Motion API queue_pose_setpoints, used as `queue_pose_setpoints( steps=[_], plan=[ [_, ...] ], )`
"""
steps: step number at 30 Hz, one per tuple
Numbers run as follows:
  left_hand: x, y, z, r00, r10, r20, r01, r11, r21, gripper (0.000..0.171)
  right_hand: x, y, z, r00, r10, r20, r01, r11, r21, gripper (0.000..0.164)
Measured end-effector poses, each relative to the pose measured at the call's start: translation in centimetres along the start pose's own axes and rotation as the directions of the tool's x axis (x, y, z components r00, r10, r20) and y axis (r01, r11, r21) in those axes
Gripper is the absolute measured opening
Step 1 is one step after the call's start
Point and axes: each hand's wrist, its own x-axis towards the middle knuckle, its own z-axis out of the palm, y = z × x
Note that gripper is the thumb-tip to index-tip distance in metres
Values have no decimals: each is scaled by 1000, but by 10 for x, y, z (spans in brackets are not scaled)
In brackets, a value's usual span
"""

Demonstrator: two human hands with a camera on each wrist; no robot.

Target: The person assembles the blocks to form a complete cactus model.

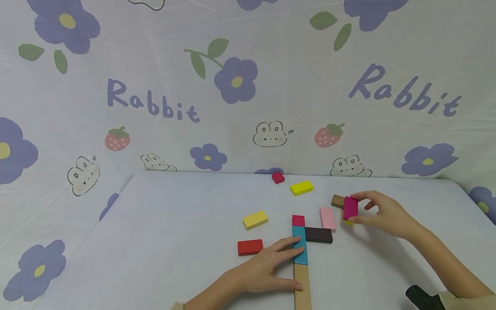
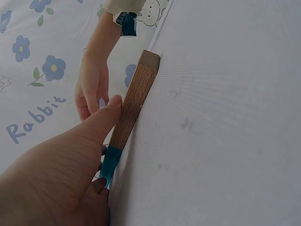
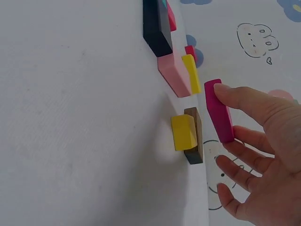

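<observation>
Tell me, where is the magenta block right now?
In the head view the magenta block is off the table on the right side, pinched in the right hand, just above a small yellow block and beside the brown block and pink block.

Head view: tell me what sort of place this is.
Probably a home play corner or a makeshift tabletop setup: a table draped in pale cloth, a cartoon "Rabbit" sheet hung behind it, and coloured wooden blocks such as the yellow block lying flat.
</observation>
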Motion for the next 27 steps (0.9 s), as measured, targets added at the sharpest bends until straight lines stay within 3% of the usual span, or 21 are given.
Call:
queue_pose_setpoints(
  steps=[27],
  plan=[
    [1,-3,0,1000,21,5,-21,1000,-6,75,38,-12,10,998,-36,48,35,999,15,65]
  ],
)
